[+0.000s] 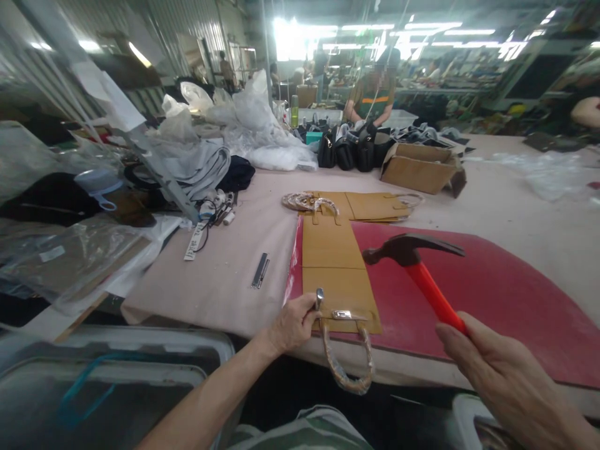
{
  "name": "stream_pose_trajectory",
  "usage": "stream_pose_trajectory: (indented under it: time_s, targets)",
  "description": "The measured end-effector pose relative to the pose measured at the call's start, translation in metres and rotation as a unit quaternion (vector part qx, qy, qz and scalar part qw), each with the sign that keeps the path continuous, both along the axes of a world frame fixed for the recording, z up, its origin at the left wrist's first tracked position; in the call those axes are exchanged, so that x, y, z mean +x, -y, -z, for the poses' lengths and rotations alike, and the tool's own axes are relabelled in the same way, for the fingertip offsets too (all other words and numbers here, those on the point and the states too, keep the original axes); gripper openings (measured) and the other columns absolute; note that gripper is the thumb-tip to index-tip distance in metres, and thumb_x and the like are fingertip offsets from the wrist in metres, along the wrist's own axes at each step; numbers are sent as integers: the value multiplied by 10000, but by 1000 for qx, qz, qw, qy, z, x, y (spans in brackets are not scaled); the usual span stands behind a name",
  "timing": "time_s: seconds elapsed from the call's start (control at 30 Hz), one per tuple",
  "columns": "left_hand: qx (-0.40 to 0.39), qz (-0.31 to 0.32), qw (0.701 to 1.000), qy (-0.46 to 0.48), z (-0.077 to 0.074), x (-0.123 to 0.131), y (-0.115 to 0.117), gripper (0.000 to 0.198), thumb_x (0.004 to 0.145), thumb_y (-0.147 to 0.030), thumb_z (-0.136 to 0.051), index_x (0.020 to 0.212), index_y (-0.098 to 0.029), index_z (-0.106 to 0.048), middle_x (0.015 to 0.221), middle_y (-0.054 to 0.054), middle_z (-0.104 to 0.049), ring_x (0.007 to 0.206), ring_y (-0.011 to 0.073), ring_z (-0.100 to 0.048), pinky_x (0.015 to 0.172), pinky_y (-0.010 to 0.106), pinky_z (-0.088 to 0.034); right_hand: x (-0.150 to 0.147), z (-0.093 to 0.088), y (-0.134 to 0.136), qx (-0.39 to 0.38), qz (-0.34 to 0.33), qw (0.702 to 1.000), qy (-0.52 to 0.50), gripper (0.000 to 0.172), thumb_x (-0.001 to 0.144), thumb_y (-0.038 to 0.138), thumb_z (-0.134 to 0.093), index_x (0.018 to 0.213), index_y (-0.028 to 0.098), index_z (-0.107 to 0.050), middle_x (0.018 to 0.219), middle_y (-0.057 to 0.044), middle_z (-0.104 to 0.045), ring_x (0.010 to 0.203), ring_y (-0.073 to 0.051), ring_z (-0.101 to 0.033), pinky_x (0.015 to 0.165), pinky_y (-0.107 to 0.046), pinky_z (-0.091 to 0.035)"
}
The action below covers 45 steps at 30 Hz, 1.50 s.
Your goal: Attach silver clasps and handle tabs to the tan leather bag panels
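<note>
My right hand (497, 356) is wrapped round the red handle of a claw hammer (434, 284), its dark head raised over the right side of the leather panel. A small shiny metal tool (319, 299) stands upright, pinched in the fingers of my left hand (294, 322); its lower end is hidden by the fingers. That hand rests at the near left corner of a tan leather bag panel (335, 247). Beside it, a silver clasp plate (342, 314) sits on the panel. A plastic-wrapped handle (349, 381) hangs from the panel over the table's edge.
Under the panel lies a red mat (469, 300). Behind it are stacked tan panels (370, 205) with wrapped handles. Thin metal strips (260, 270) lie at left. A cardboard box (422, 169), black bags (347, 150) and plastic wrapping (262, 131) stand farther back, near a co-worker (372, 100).
</note>
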State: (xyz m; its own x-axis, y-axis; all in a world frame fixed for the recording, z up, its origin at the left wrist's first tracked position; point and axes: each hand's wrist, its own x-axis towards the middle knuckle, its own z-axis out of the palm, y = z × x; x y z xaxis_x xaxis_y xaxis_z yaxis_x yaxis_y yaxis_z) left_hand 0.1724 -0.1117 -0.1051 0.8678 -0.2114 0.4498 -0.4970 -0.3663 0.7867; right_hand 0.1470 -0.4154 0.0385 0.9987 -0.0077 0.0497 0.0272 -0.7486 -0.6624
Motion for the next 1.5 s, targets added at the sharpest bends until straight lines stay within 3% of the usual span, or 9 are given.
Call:
stream_pose_trajectory:
  time_s: [0.13,0.3,0.47,0.57,0.87,1.03,1.17,1.3,1.5]
  targets:
    - [7,12,1000,-16,-1,0,-2,197,882,-110,-550,1047,-186,-625,995,81,-705,958,223,-698,896,364,-586,17,40,27,48,48,987,-148,434,874,635,-396,632,275,-408,487,42,-382,413,-140,-352,433,-286,-304]
    - [8,2,999,-32,-7,-4,-1,238,911,-140,-550,1134,-183,-619,1117,107,-718,1058,225,-700,953,382,-586,25,77,36,-143,108,983,-47,240,868,413,-442,696,250,-480,651,-62,-566,637,-234,-565,589,-337,-411]
    - [29,-12,999,12,-9,-5,-2,197,900,-113,-553,1063,-181,-640,1125,119,-729,1070,224,-711,950,371,-598,19,89,3,-128,85,987,34,267,925,376,-453,999,186,-625,1040,-151,-692,965,-277,-653,829,-379,-481]
    - [34,-13,999,25,-9,-5,-3,166,905,-125,-569,1035,-184,-654,1112,112,-738,1055,217,-722,933,352,-608,14,95,-29,-37,78,993,-79,242,934,351,-491,1051,193,-632,1012,-96,-727,920,-241,-686,812,-343,-481]
    - [-91,-55,982,-156,-15,-3,-9,141,933,-271,-644,1002,-161,-699,1073,101,-755,998,220,-743,915,346,-620,30,86,-52,-65,82,978,-179,34,872,232,-615,886,201,-610,911,-81,-693,846,-244,-631,686,-321,-353]
    - [-295,-100,920,-238,-13,8,2,213,917,-342,-701,1051,-177,-684,1106,81,-736,973,232,-750,826,365,-646,36,89,-46,-25,58,979,-192,136,802,199,-645,721,225,-539,748,-19,-647,721,-192,-574,645,-308,-338]
    - [-318,-40,917,-237,-28,16,29,168,899,-304,-731,997,-173,-694,1087,72,-742,958,212,-751,883,343,-617,29,95,-51,158,64,969,-176,199,794,296,-613,705,247,-444,645,17,-568,632,-176,-545,609,-301,-376]
    - [-286,-4,925,-248,-49,25,56,145,896,-287,-719,975,-166,-702,1068,81,-759,975,198,-736,881,302,-594,21,97,-60,470,90,843,-246,410,699,486,-761,908,229,-520,717,-3,-651,606,-182,-599,577,-299,-454]
    - [-266,12,925,-270,-56,36,64,151,864,-269,-729,962,-156,-712,1069,88,-768,999,197,-719,894,293,-584,19,103,-70,545,25,797,-260,441,694,528,-831,824,143,-659,633,-7,-598,570,-116,-489,563,-245,-389]
